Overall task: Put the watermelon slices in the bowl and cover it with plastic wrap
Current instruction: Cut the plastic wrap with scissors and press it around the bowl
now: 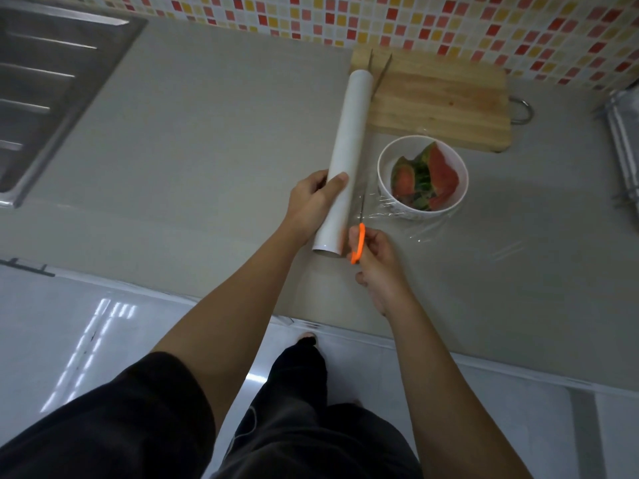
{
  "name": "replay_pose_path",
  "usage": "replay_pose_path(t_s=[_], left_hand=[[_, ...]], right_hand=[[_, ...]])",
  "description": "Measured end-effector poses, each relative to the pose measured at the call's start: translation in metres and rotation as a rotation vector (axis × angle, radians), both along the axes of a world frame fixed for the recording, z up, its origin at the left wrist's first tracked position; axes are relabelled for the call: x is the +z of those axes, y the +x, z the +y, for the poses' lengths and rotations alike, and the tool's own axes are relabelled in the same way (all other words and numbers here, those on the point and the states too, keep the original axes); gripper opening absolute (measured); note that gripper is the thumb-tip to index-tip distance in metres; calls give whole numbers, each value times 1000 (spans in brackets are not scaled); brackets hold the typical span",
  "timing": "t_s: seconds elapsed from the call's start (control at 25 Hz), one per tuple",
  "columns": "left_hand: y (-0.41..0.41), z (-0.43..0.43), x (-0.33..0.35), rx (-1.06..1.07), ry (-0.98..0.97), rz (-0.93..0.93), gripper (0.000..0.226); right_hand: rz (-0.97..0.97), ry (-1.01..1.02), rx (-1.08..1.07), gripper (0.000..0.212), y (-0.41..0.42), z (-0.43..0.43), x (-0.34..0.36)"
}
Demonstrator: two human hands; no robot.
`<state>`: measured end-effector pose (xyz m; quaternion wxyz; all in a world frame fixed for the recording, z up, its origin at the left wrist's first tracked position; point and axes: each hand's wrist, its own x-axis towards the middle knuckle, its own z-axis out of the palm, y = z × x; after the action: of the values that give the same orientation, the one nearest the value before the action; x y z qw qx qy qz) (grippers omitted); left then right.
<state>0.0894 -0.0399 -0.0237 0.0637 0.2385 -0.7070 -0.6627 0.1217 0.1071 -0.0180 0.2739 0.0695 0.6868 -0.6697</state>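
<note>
**Both hands closed: 1 on the roll, 1 on the scissors**

The left hand (313, 202) is wrapped around the lower part of the white plastic wrap roll (345, 160), thumb across the top, fingers hidden behind the tube. The right hand (377, 261) is closed on the orange handles of the scissors (359, 233), whose thin blades point away from the person along the roll's right side, just left of the bowl (385, 188).

The grey countertop (207, 133) carries everything. The steel sink (45, 81) lies far left of the bowl; the wooden cutting board (442, 105) sits just behind it, against a wall of red, orange and cream mosaic tiles (449, 25). The roll's far end reaches the board's left corner.

The white bowl holds the watermelon slices (439, 174), red flesh and green rind showing. Clear film (422, 233) lies over the bowl and spreads wrinkled on the counter in front of it; its edges are hard to trace. A metal object at the right frame edge is cut off.
</note>
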Motion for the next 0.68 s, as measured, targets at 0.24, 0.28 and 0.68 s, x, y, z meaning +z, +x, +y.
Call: replay_pose_path(t_s=[0.24, 0.28, 0.68], left_hand=[[2, -1, -2, -10, 28, -3, 28], [2, -1, -2, -11, 36, -6, 30], [5, -7, -1, -40, 66, -52, 37]], right_hand=[[50, -20, 1, 12, -20, -5, -2], [51, -16, 8, 12, -23, -6, -2], [65, -1, 21, 18, -44, -19, -2]])
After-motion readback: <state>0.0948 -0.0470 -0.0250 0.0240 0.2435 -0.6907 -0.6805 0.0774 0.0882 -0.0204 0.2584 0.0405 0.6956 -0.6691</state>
